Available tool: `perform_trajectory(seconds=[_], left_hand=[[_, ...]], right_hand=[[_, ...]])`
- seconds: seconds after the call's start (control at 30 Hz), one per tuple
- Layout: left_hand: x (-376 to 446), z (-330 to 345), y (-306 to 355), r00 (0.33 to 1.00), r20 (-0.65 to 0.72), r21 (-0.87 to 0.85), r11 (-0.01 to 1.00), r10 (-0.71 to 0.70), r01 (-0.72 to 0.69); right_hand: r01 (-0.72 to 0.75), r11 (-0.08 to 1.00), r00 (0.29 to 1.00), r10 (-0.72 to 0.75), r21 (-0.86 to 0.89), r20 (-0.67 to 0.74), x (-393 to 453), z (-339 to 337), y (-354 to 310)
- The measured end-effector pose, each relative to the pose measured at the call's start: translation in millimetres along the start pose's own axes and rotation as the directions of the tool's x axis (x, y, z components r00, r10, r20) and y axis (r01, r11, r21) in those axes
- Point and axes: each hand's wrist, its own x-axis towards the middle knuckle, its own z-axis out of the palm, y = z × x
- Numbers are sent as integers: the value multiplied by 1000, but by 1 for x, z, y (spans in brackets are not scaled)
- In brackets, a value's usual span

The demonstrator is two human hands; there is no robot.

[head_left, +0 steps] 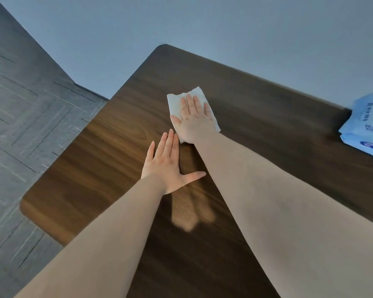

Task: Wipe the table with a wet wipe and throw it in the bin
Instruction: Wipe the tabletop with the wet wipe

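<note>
A single head-worn, wide-angle view looks steeply down and forward from above the dark brown wooden bench [256, 100], tilted so the bench runs diagonally across the frame. It sits close: both bare forearms stretch out from the lower edge and fill much of the picture. Grey patterned floor [26, 117] shows at left, pale blue-grey wall [202, 22] beyond.

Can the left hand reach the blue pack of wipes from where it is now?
Probably not easily. The left hand lies flat on the table, and the right forearm crosses between it and the blue pack of wipes at the far right edge.
</note>
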Motion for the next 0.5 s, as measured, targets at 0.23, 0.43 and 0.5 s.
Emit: perform_trajectory(seconds=[0.23, 0.43, 0.5], left_hand=[[0, 5, -3, 1000, -10, -10, 1000, -1, 0], [-7, -3, 3, 996, 59, 145, 987, 67, -75], [-12, -8, 15, 983, 63, 197, 964, 171, -181]], right_hand=[[2, 1000, 1000, -2, 15, -18, -18, 8, 10], [-117, 993, 993, 116, 8, 17, -80, 10, 61], [-184, 983, 982, 183, 13, 36, -105, 11, 87]])
